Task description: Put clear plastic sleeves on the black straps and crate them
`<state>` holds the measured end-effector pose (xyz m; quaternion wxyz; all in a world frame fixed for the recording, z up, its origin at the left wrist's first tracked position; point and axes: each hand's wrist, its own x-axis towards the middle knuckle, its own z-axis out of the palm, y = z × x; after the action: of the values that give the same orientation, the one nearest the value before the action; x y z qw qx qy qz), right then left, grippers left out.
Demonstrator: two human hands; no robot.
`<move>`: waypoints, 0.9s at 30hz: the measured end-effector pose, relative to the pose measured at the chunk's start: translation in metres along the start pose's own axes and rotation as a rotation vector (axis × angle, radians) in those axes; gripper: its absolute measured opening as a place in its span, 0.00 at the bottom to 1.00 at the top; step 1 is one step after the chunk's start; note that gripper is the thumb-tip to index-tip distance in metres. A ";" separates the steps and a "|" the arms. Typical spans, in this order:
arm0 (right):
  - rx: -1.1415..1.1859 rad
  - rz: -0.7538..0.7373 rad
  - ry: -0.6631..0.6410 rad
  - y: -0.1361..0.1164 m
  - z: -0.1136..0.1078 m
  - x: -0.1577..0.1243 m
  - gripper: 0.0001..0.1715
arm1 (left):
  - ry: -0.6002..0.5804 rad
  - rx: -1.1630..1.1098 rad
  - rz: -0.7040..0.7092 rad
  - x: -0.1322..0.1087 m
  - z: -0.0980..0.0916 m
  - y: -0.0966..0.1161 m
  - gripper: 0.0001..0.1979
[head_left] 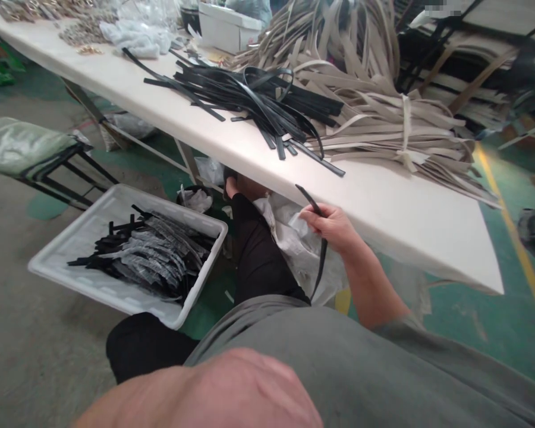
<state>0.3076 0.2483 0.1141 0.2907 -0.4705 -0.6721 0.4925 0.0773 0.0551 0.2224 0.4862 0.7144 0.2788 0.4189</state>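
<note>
My right hand (332, 229) is closed on a thin black strap (321, 267) beside the table edge. One short end sticks up past the fingers, and the longer end hangs down toward my lap. Close to the camera at the bottom is my left hand (254, 386), large and blurred, with its fingers out of sight. A loose pile of black straps (254, 98) lies on the white table (405, 208) beyond my right hand. More black straps (160, 255), some in clear plastic, fill part of a white plastic bin (62, 276) at my left.
Bundles of beige straps (383, 131) cover the table's right side. A white box (227, 30), plastic bags (138, 35) and small metal parts stand at the back. A padded stool (22, 145) is behind the bin. A white sack (298, 244) lies under the table by my leg.
</note>
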 end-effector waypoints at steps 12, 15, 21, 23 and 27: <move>-0.467 -0.490 -0.777 -0.108 0.104 0.013 0.15 | 0.813 -0.379 -0.390 -0.027 -0.023 -0.127 0.23; -0.582 -0.583 -0.738 -0.115 0.122 0.018 0.15 | 0.832 -0.410 -0.415 -0.044 -0.025 -0.123 0.21; -0.731 -0.577 -0.599 -0.103 0.146 0.035 0.12 | 0.807 -0.238 -0.615 -0.095 -0.025 -0.116 0.12; -0.746 -0.555 -0.574 -0.092 0.154 0.043 0.12 | 0.829 -0.199 -0.660 -0.116 -0.022 -0.120 0.12; -0.763 -0.550 -0.439 -0.066 0.169 0.059 0.12 | 0.864 -0.197 -0.752 -0.153 -0.012 -0.130 0.17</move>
<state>0.1176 0.2319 0.1130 0.0692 -0.2345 -0.9477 0.2051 -0.0076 -0.0146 0.0537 0.5080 0.2820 0.6460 0.4950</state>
